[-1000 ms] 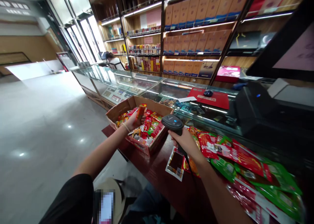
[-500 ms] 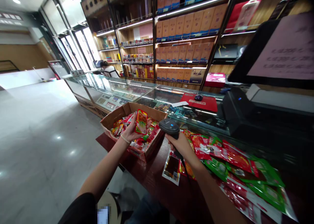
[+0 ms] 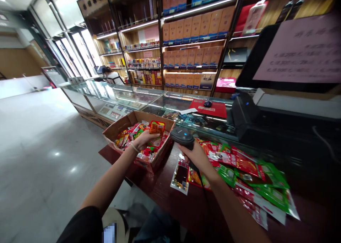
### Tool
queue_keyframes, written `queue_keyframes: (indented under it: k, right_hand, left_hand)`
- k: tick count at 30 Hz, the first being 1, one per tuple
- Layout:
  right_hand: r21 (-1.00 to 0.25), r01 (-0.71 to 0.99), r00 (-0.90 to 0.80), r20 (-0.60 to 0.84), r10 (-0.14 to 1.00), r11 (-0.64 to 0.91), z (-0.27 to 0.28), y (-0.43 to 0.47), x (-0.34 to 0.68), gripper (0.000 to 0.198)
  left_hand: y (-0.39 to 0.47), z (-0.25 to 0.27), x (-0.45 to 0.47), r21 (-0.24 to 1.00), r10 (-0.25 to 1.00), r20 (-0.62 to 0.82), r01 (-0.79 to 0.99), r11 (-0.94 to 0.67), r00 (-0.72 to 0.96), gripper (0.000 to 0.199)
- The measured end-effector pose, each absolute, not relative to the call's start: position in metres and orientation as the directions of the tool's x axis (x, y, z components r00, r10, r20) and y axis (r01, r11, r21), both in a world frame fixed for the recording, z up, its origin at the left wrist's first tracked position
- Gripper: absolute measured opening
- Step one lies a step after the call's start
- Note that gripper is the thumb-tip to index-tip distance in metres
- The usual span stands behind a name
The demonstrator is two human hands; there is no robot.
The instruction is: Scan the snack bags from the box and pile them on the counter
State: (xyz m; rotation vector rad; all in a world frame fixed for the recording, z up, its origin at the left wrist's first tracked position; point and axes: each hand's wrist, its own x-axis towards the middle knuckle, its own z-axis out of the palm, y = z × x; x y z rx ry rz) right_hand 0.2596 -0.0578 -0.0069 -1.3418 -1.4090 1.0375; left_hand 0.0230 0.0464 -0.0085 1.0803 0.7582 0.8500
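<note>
My left hand (image 3: 145,139) grips a small red-edged snack packet (image 3: 157,127), its thumb across the front. It is above an open cardboard box (image 3: 154,167) full of red, green and yellow packets. In my right hand (image 3: 196,154) is a black handheld barcode scanner (image 3: 182,136) with a blue light on top; its head points toward the box and the held packet. The scanner's cable hangs down beside my wrist. Below that hand a silver-edged packet (image 3: 181,177) with a dark middle lies on the dark red table (image 3: 160,188).
Red and green snack bags (image 3: 255,179) are heaped to the right of my right forearm. Behind stand a glass counter (image 3: 138,97), a red mat (image 3: 213,110) with a mouse (image 3: 207,104), and a black register (image 3: 255,119). A person (image 3: 113,76) sits farther back.
The packet in my left hand has turned, and my thumb now lies over its front. The scanner stays pointed toward the box. The whole view has shifted a little.
</note>
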Motion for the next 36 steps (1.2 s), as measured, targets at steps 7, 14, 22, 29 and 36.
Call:
queue_keyframes:
  k: [7,14,22,29,36]
  right_hand:
    - [-0.991,0.128,0.038,0.043,0.998,0.038,-0.003,-0.076,0.287,0.03]
    - [-0.998,0.065,0.238,-0.01,0.971,-0.026,-0.013,-0.108,0.349,0.034]
    - [-0.999,-0.011,0.319,-0.037,0.947,-0.035,-0.024,-0.139,0.381,0.032]
    - [-0.999,0.016,0.264,-0.045,0.963,-0.052,-0.03,-0.133,0.377,0.035]
    - [-0.989,0.121,0.168,-0.06,0.984,-0.081,-0.02,-0.107,0.343,0.034]
  left_hand:
    - [0.033,-0.007,0.056,0.975,0.866,-0.154,-0.07,0.212,0.476,0.032]
    - [-0.006,-0.035,0.132,0.881,0.774,0.033,0.347,-0.321,0.632,0.026]
    - [-0.062,-0.121,0.199,0.582,0.536,0.052,0.41,-0.702,0.843,0.035]
    - [-0.062,-0.081,0.175,0.573,0.419,0.052,0.317,-0.756,0.907,0.06]
    - [-0.007,0.015,0.089,0.499,0.707,0.177,0.556,-0.664,0.685,0.031]
